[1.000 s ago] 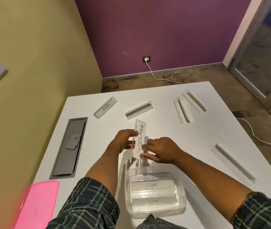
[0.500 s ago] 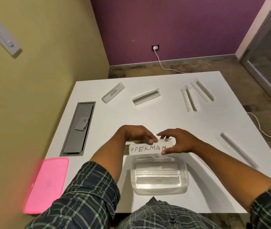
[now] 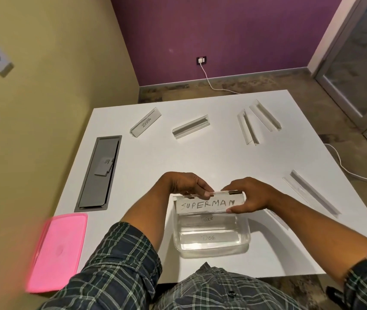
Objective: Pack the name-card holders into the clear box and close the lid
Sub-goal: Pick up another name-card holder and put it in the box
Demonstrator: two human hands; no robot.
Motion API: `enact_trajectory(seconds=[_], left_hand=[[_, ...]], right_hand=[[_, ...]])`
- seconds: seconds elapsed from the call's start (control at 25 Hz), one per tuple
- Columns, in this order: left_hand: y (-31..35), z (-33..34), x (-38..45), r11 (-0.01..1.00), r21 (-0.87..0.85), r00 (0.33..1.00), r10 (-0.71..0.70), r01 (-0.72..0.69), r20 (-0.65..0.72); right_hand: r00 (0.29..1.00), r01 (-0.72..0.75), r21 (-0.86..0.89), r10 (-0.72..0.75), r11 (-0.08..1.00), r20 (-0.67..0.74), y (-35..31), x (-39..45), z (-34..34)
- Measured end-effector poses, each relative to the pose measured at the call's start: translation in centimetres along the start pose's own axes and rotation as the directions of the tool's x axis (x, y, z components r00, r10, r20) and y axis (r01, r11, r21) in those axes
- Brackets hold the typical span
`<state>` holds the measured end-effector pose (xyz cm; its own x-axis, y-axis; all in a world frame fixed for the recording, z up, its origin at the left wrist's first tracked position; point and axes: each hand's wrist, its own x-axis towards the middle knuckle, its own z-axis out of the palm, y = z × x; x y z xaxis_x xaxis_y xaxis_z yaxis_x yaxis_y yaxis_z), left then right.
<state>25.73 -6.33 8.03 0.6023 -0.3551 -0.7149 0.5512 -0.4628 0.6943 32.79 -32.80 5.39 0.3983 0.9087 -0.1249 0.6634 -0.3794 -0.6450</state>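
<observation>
Both hands, left hand (image 3: pixel 186 183) and right hand (image 3: pixel 248 194), pinching the ends of one SUPERMAN name-card holder (image 3: pixel 209 204) over the far rim of one clear box (image 3: pixel 211 249), two labelled holders inside, five holders loose on white table (image 3: pixel 200 157), one pink lid (image 3: pixel 58 251) near left.

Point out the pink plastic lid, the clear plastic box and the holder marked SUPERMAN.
Pink plastic lid (image 3: pixel 59 251): head view, middle of its top face.
Clear plastic box (image 3: pixel 211 250): head view, near wall.
Clear holder marked SUPERMAN (image 3: pixel 207 205): head view, on the lettered card.
</observation>
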Motion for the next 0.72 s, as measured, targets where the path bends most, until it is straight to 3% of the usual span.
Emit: enact_trajectory(seconds=[0.24,0.4,0.56,0.72], left_hand=[[-2.8,-1.0,0.5,0.944,0.263,0.974,-0.161,0.200,-0.160],[-3.5,-0.1,1.4,0.908,0.357,0.956,-0.127,0.220,-0.265],[-3.0,1.7,2.0,0.667,0.687,0.942,-0.071,0.289,-0.327],[-4.3,3.5,2.9,0.483,0.819,0.933,0.010,0.309,-0.359]], right_hand=[[0.996,0.057,-0.308,-0.031,0.950,0.087,1.5,-0.7,0.0],[0.984,0.174,-0.472,-0.133,0.864,0.119,1.6,0.2,1.8],[0.978,0.200,-0.611,-0.119,0.766,0.172,1.3,1.3,3.8],[0.972,0.161,-0.675,0.005,0.720,0.236,0.3,2.4,5.2]])
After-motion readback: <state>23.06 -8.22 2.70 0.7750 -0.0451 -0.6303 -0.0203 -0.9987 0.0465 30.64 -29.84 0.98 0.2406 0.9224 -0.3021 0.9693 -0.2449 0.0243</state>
